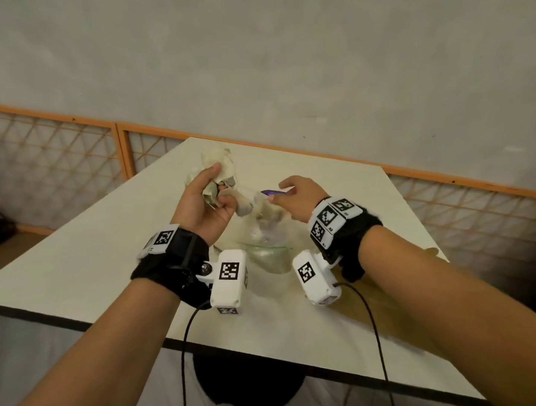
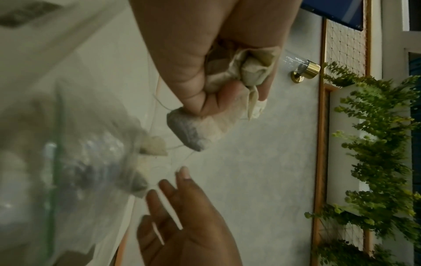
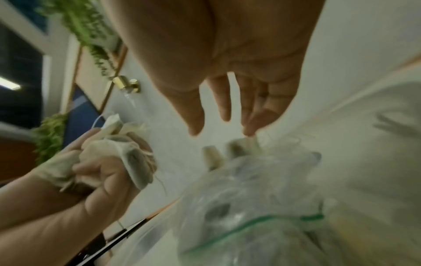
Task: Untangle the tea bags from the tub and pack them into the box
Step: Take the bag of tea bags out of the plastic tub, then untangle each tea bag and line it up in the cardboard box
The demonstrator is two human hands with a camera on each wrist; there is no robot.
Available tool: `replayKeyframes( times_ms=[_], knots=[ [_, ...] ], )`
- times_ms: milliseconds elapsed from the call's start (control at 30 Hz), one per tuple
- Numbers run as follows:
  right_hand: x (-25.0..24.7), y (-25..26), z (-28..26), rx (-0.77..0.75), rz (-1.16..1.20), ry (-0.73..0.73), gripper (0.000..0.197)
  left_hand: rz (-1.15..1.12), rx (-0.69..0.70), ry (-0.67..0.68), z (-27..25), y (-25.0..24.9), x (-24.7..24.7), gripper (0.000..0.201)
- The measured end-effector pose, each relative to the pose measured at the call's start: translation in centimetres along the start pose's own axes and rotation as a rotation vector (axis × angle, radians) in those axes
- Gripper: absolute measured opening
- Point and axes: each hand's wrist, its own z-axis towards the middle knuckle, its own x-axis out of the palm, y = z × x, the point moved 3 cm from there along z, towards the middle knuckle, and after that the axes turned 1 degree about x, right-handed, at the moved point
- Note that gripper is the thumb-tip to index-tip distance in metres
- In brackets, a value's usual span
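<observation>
My left hand [image 1: 220, 189] is raised above the table and grips a crumpled clump of tea bags [image 1: 219, 163]. In the left wrist view, that left hand [image 2: 218, 93] holds the clump, and one grey-filled bag [image 2: 191, 131] hangs from it with thin strings trailing toward the tub. The clear plastic tub [image 1: 268, 256] stands between my wrists, and more tea bags [image 3: 214, 154] stick out of its top. My right hand [image 3: 218, 126] hovers over the tub with straight fingers, whose tips are close to those bags. It holds nothing.
A small purple object [image 1: 271, 191] lies just behind my right hand's fingers, mostly hidden. The white table [image 1: 84, 254] runs to an orange lattice railing [image 1: 75, 147] at the back. Camera cables hang over the near table edge.
</observation>
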Motion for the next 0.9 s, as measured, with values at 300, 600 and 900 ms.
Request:
replayKeyframes(
  times_ms=[300,600,900],
  knots=[
    [-0.8,0.4,-3.3,-0.206,0.355,0.234,0.040,-0.065,-0.101,0.145,0.3,3.0,4.1,0.018],
    [-6.3,-9.0,-7.3,-0.005,-0.235,0.043,0.023,-0.164,-0.189,0.303,-0.5,5.0,8.8,0.016],
    [-5.2,-17.1,-15.1,-0.072,-0.283,0.303,0.026,-0.124,-0.411,0.224,-1.5,15.6,8.2,0.025]
  ],
)
